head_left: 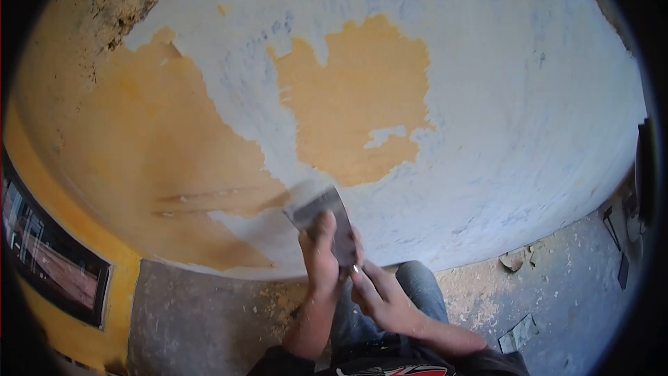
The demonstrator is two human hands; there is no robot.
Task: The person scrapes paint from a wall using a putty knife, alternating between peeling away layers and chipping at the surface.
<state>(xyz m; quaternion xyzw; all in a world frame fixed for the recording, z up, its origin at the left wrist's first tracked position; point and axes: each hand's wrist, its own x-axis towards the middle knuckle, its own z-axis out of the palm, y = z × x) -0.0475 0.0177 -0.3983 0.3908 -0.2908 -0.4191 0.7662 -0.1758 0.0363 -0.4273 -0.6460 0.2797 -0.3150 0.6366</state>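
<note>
A wide, flat metal scraper [340, 231] is tilted in front of the wall, its broad edge against or very near the surface; the exact contact is blurred. My left hand [320, 257] grips it from the left, thumb pressed along the blade and fingers behind. Lower down, my right hand [384, 301] is closed around its handle end, which is mostly hidden. On the wall [501, 97], orange-yellow paint [358, 97] stands as a ragged patch above the scraper. A larger painted area [160, 118] covers the left side. Pale whitish surface surrounds the patch.
Paint flakes [473, 299] litter the grey floor [188, 299] below the wall. A larger loose chip [511, 261] and a crumpled scrap [518, 333] lie to the right. At the left is a dark-framed opening [104, 292]. My knee [421, 282] is close to the wall.
</note>
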